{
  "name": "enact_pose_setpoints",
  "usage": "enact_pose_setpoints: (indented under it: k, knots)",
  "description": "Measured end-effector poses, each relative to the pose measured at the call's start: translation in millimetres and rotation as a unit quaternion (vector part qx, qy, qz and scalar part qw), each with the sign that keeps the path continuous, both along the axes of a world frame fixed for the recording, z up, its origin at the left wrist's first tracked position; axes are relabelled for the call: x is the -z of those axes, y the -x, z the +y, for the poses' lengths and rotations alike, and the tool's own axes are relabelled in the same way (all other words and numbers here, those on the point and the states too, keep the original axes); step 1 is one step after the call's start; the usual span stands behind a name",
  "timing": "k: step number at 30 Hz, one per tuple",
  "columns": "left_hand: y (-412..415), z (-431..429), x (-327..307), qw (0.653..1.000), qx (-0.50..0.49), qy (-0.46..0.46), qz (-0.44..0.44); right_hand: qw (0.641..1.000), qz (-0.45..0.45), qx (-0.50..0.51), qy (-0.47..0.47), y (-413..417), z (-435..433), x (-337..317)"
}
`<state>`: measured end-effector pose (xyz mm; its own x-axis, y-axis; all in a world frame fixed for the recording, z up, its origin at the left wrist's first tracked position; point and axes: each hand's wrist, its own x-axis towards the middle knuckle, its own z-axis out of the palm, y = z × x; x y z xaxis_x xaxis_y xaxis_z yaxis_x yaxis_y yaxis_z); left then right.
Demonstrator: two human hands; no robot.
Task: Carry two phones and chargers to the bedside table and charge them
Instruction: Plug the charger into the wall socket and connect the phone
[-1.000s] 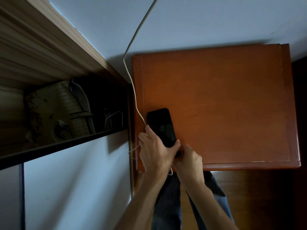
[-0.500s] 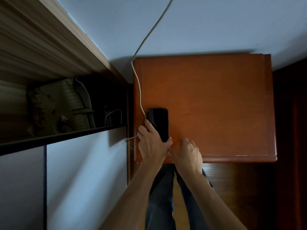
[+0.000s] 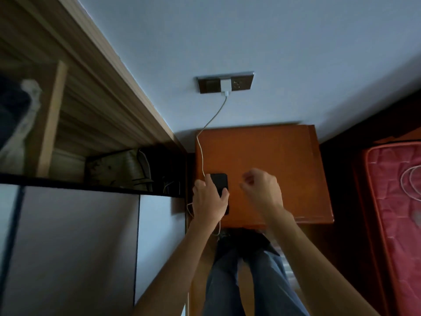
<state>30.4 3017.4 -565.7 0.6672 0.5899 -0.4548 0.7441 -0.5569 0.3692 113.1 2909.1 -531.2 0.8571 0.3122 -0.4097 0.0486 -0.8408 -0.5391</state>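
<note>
A black phone lies near the left front of the orange-brown bedside table. My left hand rests over the phone's near end, fingers on both its sides. A white charger plug sits in the dark wall socket. Its white cable runs down the wall and along the table's left edge to my left hand. My right hand hovers above the table to the right of the phone, fingers loosely curled, holding nothing. A second white cable lies coiled on the red mattress at right.
A wooden shelf unit with clutter and a white cabinet front stands to the left of the table. A red mattress lies to the right across a dark gap. My legs in jeans are below the table's front edge.
My right hand has let go of the phone's near end and lifted to the right. The view has pulled back and tilted up, so the socket and the mattress now show.
</note>
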Motion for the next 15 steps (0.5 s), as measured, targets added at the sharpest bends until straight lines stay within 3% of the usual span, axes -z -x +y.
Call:
enact_pose_setpoints:
  k: [15]
  knots:
    - [47,-40,-177,0.973,-0.083,-0.018,-0.216,0.982,-0.128,-0.06,-0.122,25,-73,-169]
